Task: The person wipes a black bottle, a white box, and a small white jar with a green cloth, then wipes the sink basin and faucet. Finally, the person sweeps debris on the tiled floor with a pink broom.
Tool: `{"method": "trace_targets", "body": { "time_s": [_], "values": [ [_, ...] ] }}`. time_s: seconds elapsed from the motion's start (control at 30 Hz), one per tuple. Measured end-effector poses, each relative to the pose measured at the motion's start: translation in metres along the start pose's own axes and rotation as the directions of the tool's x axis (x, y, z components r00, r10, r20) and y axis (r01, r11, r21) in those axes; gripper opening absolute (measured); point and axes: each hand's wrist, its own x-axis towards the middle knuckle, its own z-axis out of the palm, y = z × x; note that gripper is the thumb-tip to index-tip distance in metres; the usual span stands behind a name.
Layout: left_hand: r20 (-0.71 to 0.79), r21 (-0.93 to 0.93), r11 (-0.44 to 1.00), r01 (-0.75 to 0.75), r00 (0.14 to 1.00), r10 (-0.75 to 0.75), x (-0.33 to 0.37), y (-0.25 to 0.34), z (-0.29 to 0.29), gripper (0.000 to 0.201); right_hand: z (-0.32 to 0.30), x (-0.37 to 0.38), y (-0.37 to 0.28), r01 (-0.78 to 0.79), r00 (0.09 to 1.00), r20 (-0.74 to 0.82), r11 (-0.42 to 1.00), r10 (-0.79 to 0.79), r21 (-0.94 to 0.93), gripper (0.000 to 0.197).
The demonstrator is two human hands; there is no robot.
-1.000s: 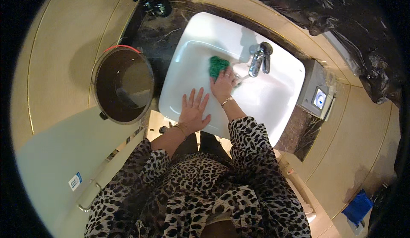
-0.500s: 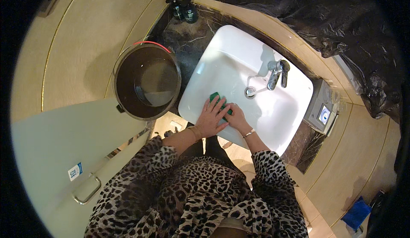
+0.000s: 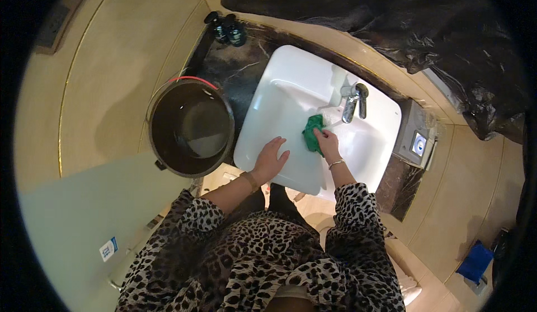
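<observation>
Nearest: spotted sleeves (image 3: 196, 214) reach in from the near edge. Left hand (image 3: 269, 163) over the sink's near-left side, fingers loosely spread, grasping nothing; whether it touches the porcelain, cannot tell. Right hand (image 3: 329, 143), a little farther, pinches a crumpled green cloth (image 3: 313, 134) between thumb and fingers. Cloth sits low in the white sink (image 3: 299, 54), near a thin stream of water from the chrome tap (image 3: 349, 110).

Step in hand, by my reading: wetting or rinsing the cloth. Next move would call for a sure pinch on limp, wet fabric, left hand free to share the load.

Left of the sink, a brown bucket (image 3: 166, 135). Right, a grey box (image 3: 413, 135). Far left, dark pump bottles (image 3: 235, 33).
</observation>
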Motion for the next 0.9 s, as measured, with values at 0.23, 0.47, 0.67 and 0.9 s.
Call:
{"method": "trace_targets", "body": {
  "time_s": [0.23,0.47,0.67,0.9],
  "values": [
    [0.103,-0.333,0.942,0.045,0.995,-0.011,0.078,0.028,0.05,0.056,-0.043,0.018,-0.028,-0.348,0.938,0.302,0.462,0.173,0.816,0.025],
    [0.059,-0.321,0.947,-0.021,0.997,0.042,0.136,0.014,0.094,0.027,-0.046,0.01,-0.011,-0.125,0.988,0.112,0.98,0.108,0.156,0.053],
    [-0.089,-0.45,0.88,-0.149,0.989,0.122,0.138,0.03,0.091,0.017,-0.036,0.002,0.01,0.023,0.975,-0.2,0.844,0.1,0.536,0.042],
    [-0.228,-0.435,0.866,-0.246,0.961,0.158,0.149,0.031,0.067,0.013,-0.045,-0.017,0.0,0.09,0.967,0.15,0.831,-0.204,0.549,0.03]
  ]
}}
